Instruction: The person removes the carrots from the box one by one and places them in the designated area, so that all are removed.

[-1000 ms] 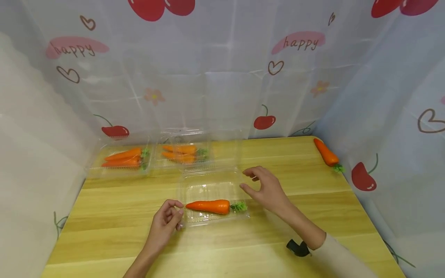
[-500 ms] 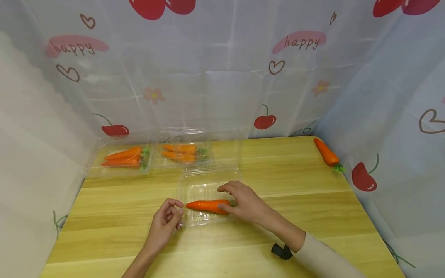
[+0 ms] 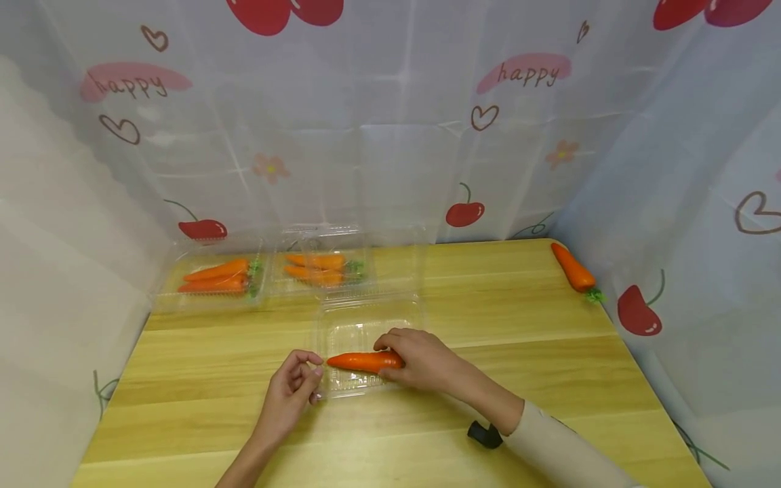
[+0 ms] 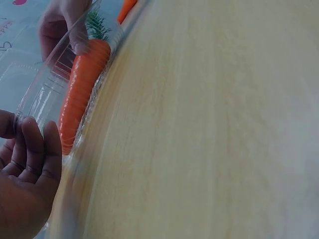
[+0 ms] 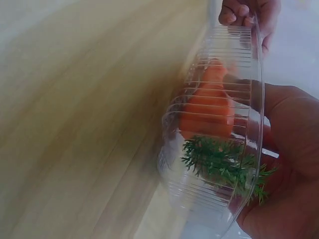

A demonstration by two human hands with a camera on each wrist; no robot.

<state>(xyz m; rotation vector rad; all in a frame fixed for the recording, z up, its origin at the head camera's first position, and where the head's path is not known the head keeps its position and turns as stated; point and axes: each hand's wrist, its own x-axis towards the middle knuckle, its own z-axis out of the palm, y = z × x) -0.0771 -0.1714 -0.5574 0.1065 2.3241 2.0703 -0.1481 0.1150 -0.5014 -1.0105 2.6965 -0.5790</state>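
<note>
An orange carrot [image 3: 355, 362] lies in the front half of a clear plastic clamshell box [image 3: 348, 333], whose lid is folded back. My right hand [image 3: 421, 360] grips the thick end of this carrot, thumb on the near side and fingers on the far side. Its green top [image 5: 214, 159] shows through the ribbed wall in the right wrist view and is hidden under the hand in the head view. At the carrot's pointed end, my left hand [image 3: 294, 381] pinches the box's left rim with its fingers curled, seen closely in the left wrist view.
Two more clear boxes stand along the back edge: a left one [image 3: 264, 298] and a middle one [image 3: 399, 285], each with two carrots inside. A single carrot [image 3: 572, 268] lies at the far right corner of the wooden table [image 3: 518, 325]. Printed curtains [image 3: 390, 169] surround the table.
My right hand has moved left and down from beside the box onto the carrot's thick end and now holds it. My left hand has stayed at the box's left rim.
</note>
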